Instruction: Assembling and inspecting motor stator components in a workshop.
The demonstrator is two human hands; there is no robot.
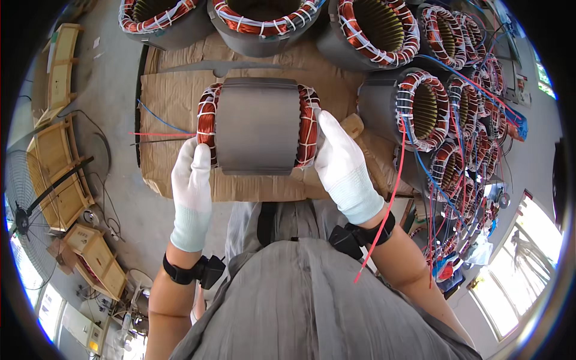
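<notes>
A stator (258, 126) lies on its side, clasped at both ends by two gloved hands.
In the head view, the stator is at the near middle of the cardboard (171, 87), its axis running left to right. The left hand (192, 174) grips the left copper winding (207, 126), thumb on the near side; the right hand (343, 159) grips the right winding (308, 129), thumb along its outer edge. Some fingers of both are hidden beneath. Loose leads (157, 134) stretch left from the stator; more stators (379, 99) stand or lie along the far edge and to the right. The step in hand appears to be steadying or positioning it; lifting or turning would call for an even two-handed grip, without squeezing the windings or snagging the leads.
</notes>
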